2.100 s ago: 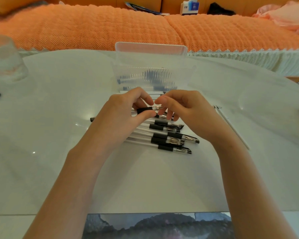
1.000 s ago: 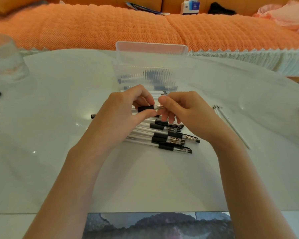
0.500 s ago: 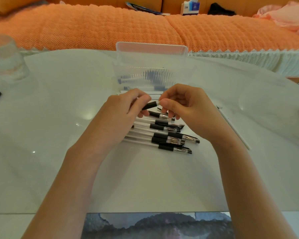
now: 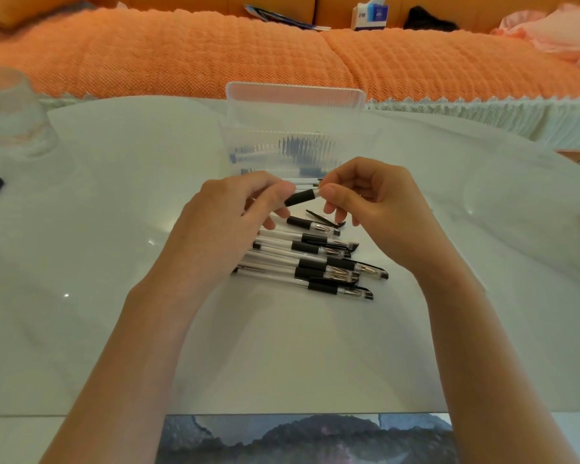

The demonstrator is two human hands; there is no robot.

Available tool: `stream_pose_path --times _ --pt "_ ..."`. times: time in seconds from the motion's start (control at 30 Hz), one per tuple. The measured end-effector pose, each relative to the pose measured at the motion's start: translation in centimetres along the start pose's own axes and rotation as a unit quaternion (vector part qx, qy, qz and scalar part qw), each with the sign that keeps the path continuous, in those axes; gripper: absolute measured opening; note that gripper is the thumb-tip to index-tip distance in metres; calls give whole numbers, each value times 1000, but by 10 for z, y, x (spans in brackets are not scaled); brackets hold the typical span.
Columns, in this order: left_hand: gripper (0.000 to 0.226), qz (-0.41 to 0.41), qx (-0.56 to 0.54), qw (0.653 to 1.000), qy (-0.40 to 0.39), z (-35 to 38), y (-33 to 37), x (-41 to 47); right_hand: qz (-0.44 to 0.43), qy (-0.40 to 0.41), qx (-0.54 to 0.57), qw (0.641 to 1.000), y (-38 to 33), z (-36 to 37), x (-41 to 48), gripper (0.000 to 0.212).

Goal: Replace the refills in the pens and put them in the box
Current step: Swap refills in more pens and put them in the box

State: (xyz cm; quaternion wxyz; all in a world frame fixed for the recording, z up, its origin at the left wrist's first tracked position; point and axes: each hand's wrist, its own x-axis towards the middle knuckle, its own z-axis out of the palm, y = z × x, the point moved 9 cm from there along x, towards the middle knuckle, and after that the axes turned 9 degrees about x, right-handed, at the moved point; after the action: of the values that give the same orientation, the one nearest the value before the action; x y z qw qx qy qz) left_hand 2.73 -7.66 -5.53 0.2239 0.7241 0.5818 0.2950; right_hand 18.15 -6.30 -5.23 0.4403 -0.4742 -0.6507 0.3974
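My left hand [image 4: 228, 222] pinches a pen [image 4: 301, 197] by its barrel, thumb and forefinger closed just behind the black grip, the pen tilted up toward the right. My right hand [image 4: 379, 209] meets it at the tip end, thumb and forefinger closed on the front of the pen where the clear nose begins; I cannot tell whether the nose piece is loose or tight. I judge this as the unscrewing or screwing step on one pen, so the refill swap is in hand and the boxing is not yet done for it.

Just under my hands lies a row of pens [image 4: 315, 262] on the white table [image 4: 114, 229], side by side, tips to the right. A loose black cap [image 4: 325, 218] lies right below my right fingers. Beyond my hands stands the clear box [image 4: 295, 135], lid up, with some dark pens or refills showing through its wall.

Next I need a firm hold with the left while the right twists the nose, keeping both parts in line so that the refill does not bend.
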Motion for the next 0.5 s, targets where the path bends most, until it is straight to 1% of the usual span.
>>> stream_pose_path --times 0.13,0.37,0.5 --pt "16 6 10 1000 11 -3 -1 0 3 5 -3 1000 1 -3 0 5" --pt "8 14 -10 999 36 -8 4 0 6 8 -4 1000 1 -8 0 4" --pt "7 7 -26 999 47 -10 0 0 16 31 -26 999 7 -20 1 11"
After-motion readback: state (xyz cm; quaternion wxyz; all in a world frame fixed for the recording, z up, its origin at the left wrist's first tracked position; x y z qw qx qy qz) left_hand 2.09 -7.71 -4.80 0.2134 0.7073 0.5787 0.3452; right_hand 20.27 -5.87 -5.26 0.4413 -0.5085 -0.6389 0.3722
